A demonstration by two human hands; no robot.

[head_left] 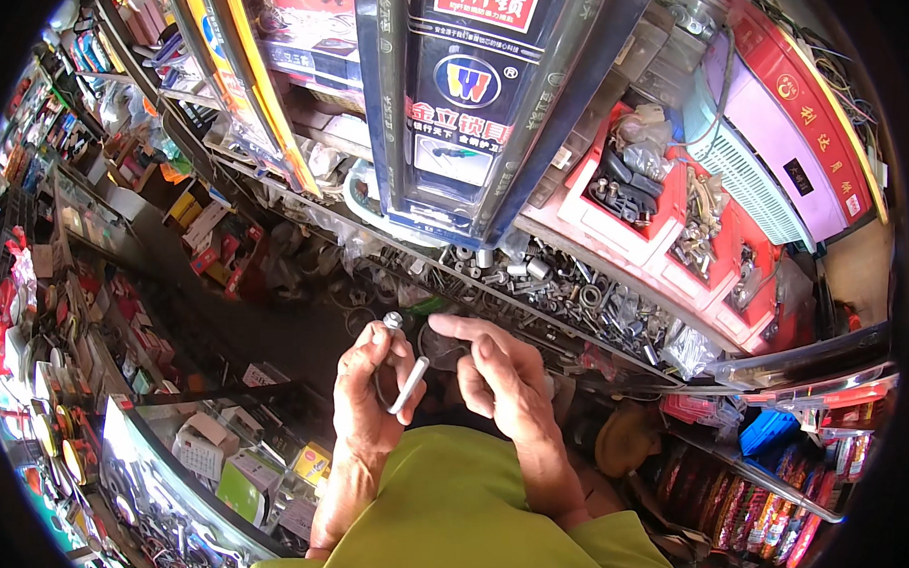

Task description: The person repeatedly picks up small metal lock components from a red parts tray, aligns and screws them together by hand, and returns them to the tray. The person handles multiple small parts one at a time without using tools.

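Two hands meet below a tray of nuts (pixel 574 288): left hand (pixel 371 391) fingers pinching a long silver bolt (pixel 403 372), right hand (pixel 506 381) fingers pinching a small dark part (pixel 440 346).

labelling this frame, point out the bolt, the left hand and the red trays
bolt (pixel 408 385), head view, middle of its shank
left hand (pixel 369 393), head view, back of the hand
red trays (pixel 667 231), head view, front wall

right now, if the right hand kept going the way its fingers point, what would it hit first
The right hand points left toward the left hand, so it would most likely meet the silver bolt held there, or the small dark round piece at its own fingertips. Depth between the hands is hard to judge.
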